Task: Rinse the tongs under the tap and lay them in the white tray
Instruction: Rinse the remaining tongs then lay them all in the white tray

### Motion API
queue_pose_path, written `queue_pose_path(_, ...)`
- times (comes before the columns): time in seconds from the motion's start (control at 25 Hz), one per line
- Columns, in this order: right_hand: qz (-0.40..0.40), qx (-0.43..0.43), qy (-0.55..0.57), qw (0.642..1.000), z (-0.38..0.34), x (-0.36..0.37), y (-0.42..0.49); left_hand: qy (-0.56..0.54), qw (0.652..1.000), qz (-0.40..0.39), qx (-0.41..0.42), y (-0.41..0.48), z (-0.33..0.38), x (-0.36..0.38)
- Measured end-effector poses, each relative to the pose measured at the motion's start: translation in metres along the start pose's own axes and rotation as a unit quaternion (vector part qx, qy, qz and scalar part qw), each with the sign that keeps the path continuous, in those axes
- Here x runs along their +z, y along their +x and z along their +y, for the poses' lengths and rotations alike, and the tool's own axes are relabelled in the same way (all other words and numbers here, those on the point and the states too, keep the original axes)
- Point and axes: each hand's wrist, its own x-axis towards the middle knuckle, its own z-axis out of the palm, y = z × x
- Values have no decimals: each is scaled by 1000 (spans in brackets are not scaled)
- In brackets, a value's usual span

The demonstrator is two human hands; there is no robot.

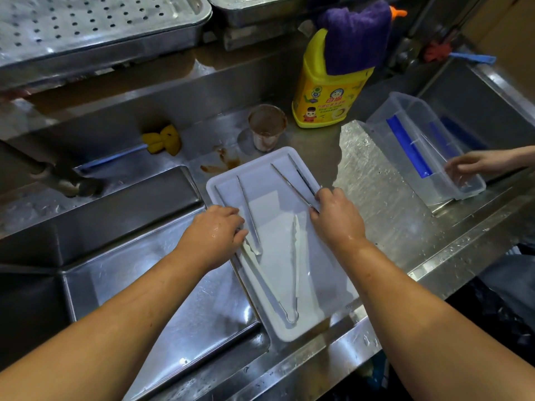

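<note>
Both wet hands worked inside the white tray (324, 279), which sat on the steel table (390, 204) just right of the sink (150, 256). The right hand (335, 218) pinched the joined end of the thin tongs (292, 188) at the tray's far right corner. The left hand (217, 230) had its fingers curled over the second tongs (249, 212) along the tray's left side. The large tongs (294, 270) lay spread open in the tray, hinge toward the near end. Behind stood a yellow detergent bottle (327, 96) draped with a purple cloth (356, 36). At right, another person's hand (466, 164) touched a clear plastic container (405, 131).
</note>
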Motion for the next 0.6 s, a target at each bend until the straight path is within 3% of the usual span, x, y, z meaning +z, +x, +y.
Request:
queue_pose_path(0.16,28,6,97,995,-10,-15,-33,-7,999,41,8,-3,-5,0)
queue_pose_path(0.24,-42,6,102,994,-22,-9,-75,-9,999,50,10,-3,-10,1)
queue_pose_path(0.36,-177,20,23,984,-34,13,-127,-14,999,37,17,0,-18,0)
queue_pose_path(0.6,-207,-15,70,976,-21,28,-142,-4,998,52,38,4,-25,-4)
